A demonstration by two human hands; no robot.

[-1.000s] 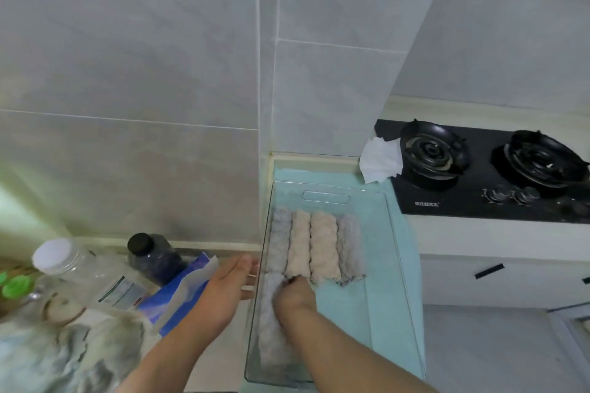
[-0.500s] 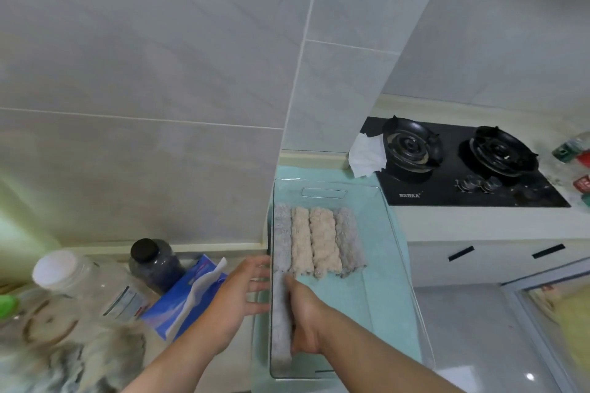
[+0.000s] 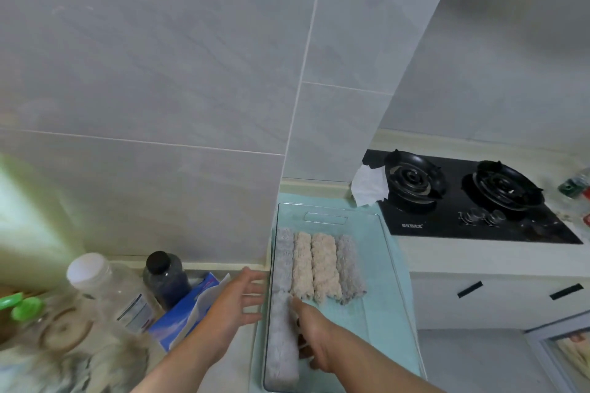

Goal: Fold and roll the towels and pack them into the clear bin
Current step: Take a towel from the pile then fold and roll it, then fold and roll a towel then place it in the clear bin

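A clear rectangular plastic bin [image 3: 329, 219] sits on a pale teal cloth [image 3: 396, 313]. At its 12 o'clock end four rolled towels [image 3: 321, 266], grey and beige, lie side by side. A fifth grey rolled towel [image 3: 282, 344] lies along the 9 o'clock wall toward 6 o'clock. The right grip [image 3: 314, 340] presses its 3 o'clock side; whether the fingers curl round it I cannot tell. The left grip [image 3: 238, 300], fingers spread and empty, hovers just outside the 9 o'clock wall.
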